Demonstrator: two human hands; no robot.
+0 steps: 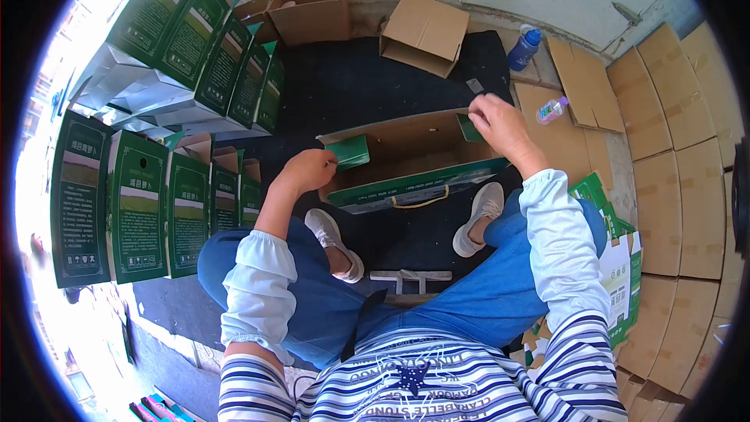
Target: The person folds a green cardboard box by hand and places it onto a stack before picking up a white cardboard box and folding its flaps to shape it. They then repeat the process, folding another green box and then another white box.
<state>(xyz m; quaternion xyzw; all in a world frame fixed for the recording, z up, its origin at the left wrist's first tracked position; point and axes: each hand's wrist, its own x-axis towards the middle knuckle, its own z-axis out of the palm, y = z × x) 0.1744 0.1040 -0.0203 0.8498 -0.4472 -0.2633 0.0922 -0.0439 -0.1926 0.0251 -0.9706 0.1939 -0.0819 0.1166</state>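
A long green printed carton (422,182) lies open-topped on the dark mat between my feet, its brown inside showing and a yellow cord handle (420,198) on the side near me. At its left end my left hand (311,169) has its fingers closed at the edge of a green end flap (348,151). My right hand (500,125) is at the right end, fingers bent together beside another green flap (469,128). Whether its fingertips pinch that flap is hard to make out.
Green cartons (138,199) stand in stacked rows at the left. Behind the mat (336,78) are open brown boxes (426,31). A blue bottle (523,51) and a small pink-labelled bottle (551,110) are at the right, near flat cardboard and stacked brown boxes (656,203).
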